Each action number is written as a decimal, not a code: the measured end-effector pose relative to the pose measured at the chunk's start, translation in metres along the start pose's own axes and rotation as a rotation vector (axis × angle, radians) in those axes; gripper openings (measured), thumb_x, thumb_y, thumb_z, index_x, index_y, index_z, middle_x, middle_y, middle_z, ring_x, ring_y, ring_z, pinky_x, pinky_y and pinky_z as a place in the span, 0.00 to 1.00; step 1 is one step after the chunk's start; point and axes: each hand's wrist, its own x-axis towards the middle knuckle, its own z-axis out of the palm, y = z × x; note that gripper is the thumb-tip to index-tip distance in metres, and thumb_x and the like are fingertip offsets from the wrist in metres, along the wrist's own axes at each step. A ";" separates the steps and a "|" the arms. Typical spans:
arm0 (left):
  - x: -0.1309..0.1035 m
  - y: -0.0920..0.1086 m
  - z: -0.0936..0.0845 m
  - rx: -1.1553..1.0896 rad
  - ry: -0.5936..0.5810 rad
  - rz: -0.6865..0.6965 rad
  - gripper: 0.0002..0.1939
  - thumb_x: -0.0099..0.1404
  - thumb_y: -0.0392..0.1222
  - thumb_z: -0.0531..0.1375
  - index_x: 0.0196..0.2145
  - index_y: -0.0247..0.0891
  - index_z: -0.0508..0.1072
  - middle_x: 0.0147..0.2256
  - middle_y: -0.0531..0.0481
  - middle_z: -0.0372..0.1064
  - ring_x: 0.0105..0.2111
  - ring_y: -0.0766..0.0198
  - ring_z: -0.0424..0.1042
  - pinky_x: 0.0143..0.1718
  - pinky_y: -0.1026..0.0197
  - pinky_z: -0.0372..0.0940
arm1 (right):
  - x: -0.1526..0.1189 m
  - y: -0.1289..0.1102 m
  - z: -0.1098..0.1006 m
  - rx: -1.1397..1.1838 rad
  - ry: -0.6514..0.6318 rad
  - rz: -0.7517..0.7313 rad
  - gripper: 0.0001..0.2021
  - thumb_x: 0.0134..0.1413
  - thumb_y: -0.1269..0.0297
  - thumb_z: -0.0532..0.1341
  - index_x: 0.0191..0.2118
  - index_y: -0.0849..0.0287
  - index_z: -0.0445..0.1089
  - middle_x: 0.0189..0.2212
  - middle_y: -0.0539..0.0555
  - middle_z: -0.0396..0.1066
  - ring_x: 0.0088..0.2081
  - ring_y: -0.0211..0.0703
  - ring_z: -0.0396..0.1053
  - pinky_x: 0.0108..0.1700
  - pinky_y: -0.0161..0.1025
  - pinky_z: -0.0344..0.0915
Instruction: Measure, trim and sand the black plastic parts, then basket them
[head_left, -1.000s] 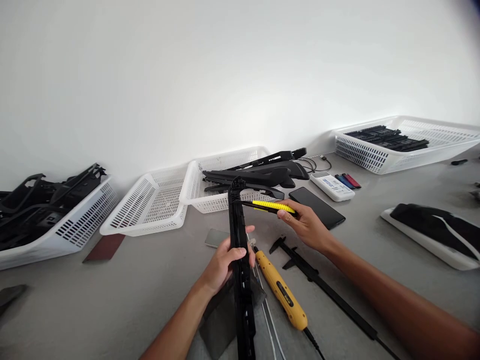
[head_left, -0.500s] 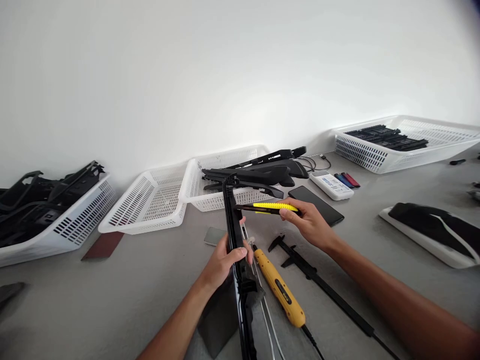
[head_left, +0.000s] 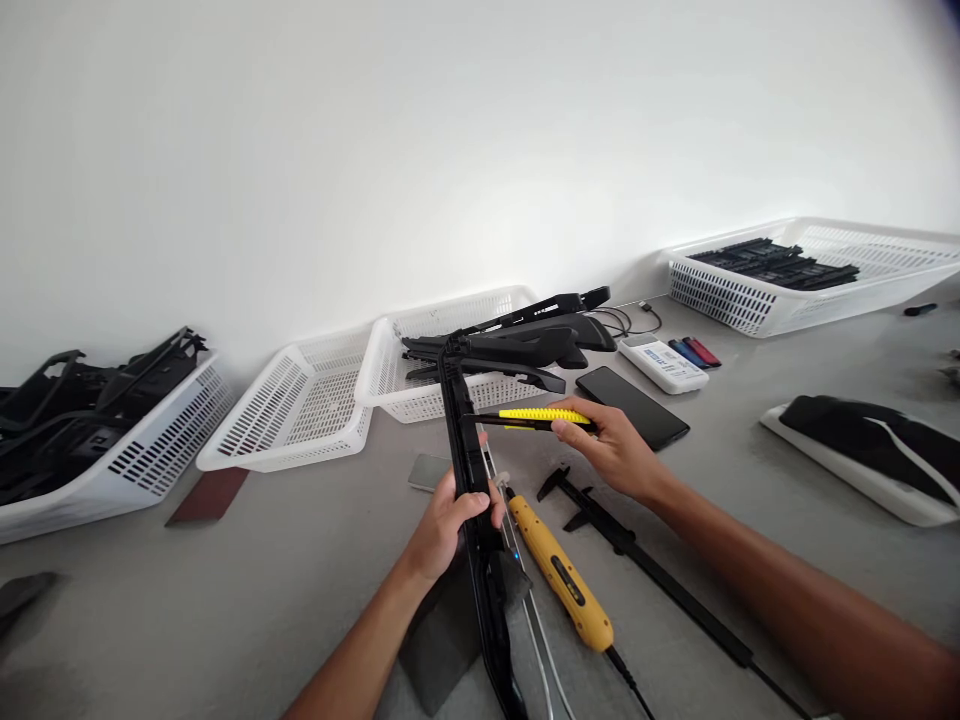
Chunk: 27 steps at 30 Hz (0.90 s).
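My left hand [head_left: 450, 520] is closed round a long black plastic trim part [head_left: 474, 470], its thumb across the front. The part stands tilted, its upper end in front of the middle basket. In my right hand [head_left: 607, 440] is a yellow and black utility knife [head_left: 536, 418], pointing left. Its tip meets the trim part's right edge above my left hand; whether the blade touches cannot be made out. Below lie a yellow corded hand tool [head_left: 562, 575], white tweezers [head_left: 538, 640] and a black caliper [head_left: 637, 555]. A dark grey sheet [head_left: 439, 645] lies partly behind the part.
White baskets [head_left: 289, 460] line the wall; the middle, left and right ones hold black parts. A phone [head_left: 634, 408], a white box-shaped device [head_left: 664, 363], lighters [head_left: 694, 352] and a black-and-white piece [head_left: 855, 455] lie right. Brown sandpaper [head_left: 208, 497] lies left.
The trim part has tilted slightly, its upper end shifting left and its lower end right. The knife has moved a little left with my right hand, staying at the part's edge.
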 end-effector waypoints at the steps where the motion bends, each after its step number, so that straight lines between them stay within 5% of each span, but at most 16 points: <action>1: 0.000 0.000 0.000 -0.002 0.003 -0.013 0.38 0.68 0.46 0.59 0.72 0.33 0.58 0.25 0.55 0.68 0.27 0.62 0.61 0.35 0.58 0.59 | 0.000 0.000 0.000 0.000 -0.003 -0.003 0.18 0.70 0.49 0.60 0.48 0.57 0.78 0.39 0.54 0.77 0.38 0.47 0.71 0.43 0.40 0.65; 16: 0.001 0.001 0.003 0.019 0.027 0.007 0.37 0.66 0.43 0.59 0.70 0.30 0.58 0.24 0.56 0.67 0.27 0.61 0.62 0.35 0.58 0.59 | -0.001 0.002 0.003 0.015 -0.141 -0.040 0.19 0.72 0.48 0.59 0.50 0.57 0.77 0.40 0.55 0.77 0.39 0.48 0.73 0.43 0.40 0.67; 22: 0.001 0.001 0.001 -0.037 -0.069 -0.048 0.41 0.67 0.44 0.59 0.72 0.28 0.53 0.29 0.49 0.76 0.29 0.59 0.69 0.37 0.56 0.64 | 0.000 0.006 0.005 0.015 -0.055 -0.015 0.18 0.73 0.49 0.57 0.54 0.56 0.75 0.48 0.55 0.77 0.48 0.51 0.72 0.50 0.41 0.66; 27: 0.001 0.000 0.001 -0.043 -0.051 -0.064 0.37 0.68 0.44 0.60 0.70 0.28 0.57 0.26 0.51 0.73 0.27 0.60 0.70 0.35 0.57 0.63 | 0.000 0.003 0.003 0.047 -0.092 0.009 0.17 0.70 0.49 0.60 0.48 0.57 0.76 0.40 0.53 0.75 0.40 0.47 0.71 0.43 0.39 0.64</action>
